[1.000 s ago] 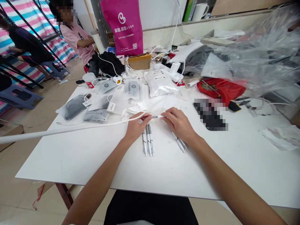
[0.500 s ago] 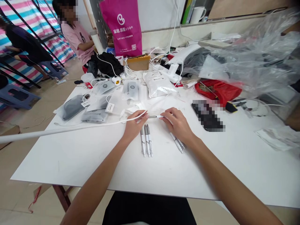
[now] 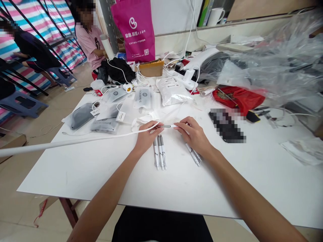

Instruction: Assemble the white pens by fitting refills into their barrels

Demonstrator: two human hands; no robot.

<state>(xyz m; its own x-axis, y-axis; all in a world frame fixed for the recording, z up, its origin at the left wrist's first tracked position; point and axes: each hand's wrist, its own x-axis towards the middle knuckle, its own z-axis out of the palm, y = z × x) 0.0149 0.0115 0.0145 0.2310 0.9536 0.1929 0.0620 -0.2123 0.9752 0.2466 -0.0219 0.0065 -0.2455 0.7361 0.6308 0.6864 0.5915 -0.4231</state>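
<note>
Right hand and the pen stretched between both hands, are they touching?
Touching: the head view shows the right hand pinching the white end of the pen.

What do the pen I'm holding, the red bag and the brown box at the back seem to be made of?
Pen: probably smooth plastic, judging by its white barrel; grey grip could be rubber or plastic.
Red bag: likely thin, slightly glossy plastic, since it crumples loosely.
Brown box: probably matte cardboard, from its dull brown side.

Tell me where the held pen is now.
In the head view, the held pen is near the centre, between the left hand and the right hand, just beyond three pens on the table.
</note>
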